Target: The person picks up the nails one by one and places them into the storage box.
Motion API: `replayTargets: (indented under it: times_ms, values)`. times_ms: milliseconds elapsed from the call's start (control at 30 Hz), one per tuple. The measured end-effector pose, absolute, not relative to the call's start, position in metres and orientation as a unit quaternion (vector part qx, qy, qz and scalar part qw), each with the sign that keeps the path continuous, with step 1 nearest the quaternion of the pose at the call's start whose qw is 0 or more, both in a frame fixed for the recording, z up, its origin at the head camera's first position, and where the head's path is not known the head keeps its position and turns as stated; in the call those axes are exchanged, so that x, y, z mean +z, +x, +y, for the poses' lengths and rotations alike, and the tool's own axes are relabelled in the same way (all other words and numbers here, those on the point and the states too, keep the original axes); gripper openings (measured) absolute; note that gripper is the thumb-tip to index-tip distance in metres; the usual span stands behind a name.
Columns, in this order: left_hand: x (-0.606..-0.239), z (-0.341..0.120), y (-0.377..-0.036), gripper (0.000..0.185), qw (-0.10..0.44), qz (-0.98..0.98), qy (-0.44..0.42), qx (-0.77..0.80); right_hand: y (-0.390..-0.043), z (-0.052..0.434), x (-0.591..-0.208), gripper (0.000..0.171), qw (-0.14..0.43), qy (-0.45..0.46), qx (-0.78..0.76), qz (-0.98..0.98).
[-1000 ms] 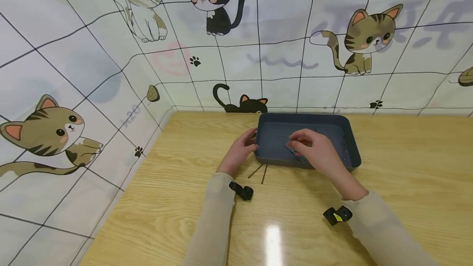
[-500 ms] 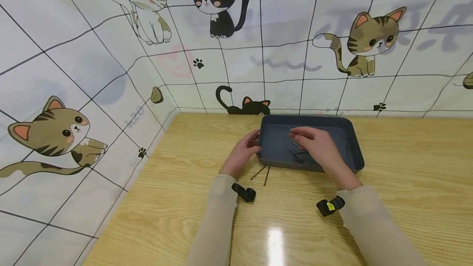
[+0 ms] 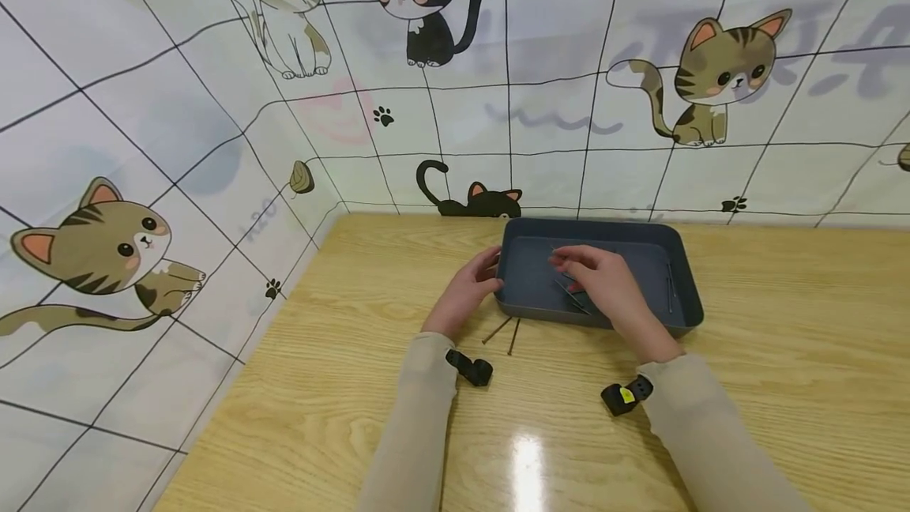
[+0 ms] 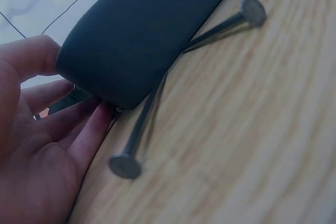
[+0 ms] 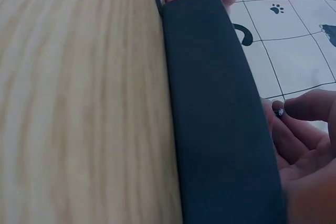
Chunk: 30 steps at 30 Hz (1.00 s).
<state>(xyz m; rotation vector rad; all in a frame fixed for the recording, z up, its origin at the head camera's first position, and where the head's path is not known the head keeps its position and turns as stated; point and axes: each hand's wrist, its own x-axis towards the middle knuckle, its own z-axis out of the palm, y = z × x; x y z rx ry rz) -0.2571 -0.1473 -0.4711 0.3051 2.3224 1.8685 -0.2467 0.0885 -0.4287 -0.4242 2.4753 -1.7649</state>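
Observation:
In the head view a dark blue-grey tray [image 3: 543,313] stands toward the back of the table. My left hand [image 3: 465,291] grips its left end, thumb at the near corner and fingers round the side, as the left wrist view shows against the tray wall [image 4: 121,40]. Over the inside of the tray, my right hand [image 3: 604,279] pinches a nail between thumb and index finger; the nail's head [image 5: 279,112] shows in the right wrist view. Several loose nails [image 3: 572,296] lie beneath that hand, partly hidden by it. More nails [image 3: 671,288] rest along the tray's right wall.
Two nails lie on the wooden table [image 3: 341,385] by the tray's front wall, a left nail [image 4: 139,124] and a right nail [image 4: 223,29], points toward the tray. A cloth wall printed with cats [image 3: 718,77] rises right behind the tray and along the left.
My right hand has shifted slightly over the tray, its wrist swinging left and inward. The left hand keeps its grip on the tray's end. The head view has shifted a little.

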Motion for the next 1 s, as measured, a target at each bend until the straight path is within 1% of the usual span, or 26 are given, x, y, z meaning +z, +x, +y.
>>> replayTargets:
  times_ms: [33,233,433,633,1000]
  values:
    - [-0.4711,-0.1472,-0.2569,0.057,0.072,0.774,0.101,0.622,-0.2432,0.0869,-0.4246,0.038,0.041,-0.132,-0.567,0.812]
    - [-0.4689,-0.1455,-0.2547,0.057,0.075,0.77,0.097,0.626,-0.2451,0.089,-0.429,0.036,0.074,-0.117,-0.557,0.819]
    - [-0.468,-0.1453,-0.2534,0.057,0.076,0.769,0.099,0.627,-0.2464,0.0913,-0.4315,0.04,0.112,-0.108,-0.533,0.832]
    - [-0.4692,-0.1474,-0.2549,0.057,0.075,0.771,0.097,0.625,-0.2501,0.0913,-0.4331,0.041,0.124,-0.114,-0.531,0.831]
    - [-0.4673,-0.1482,-0.2544,0.057,0.077,0.769,0.091,0.628,-0.2503,0.0896,-0.4336,0.048,0.153,-0.113,-0.477,0.858]
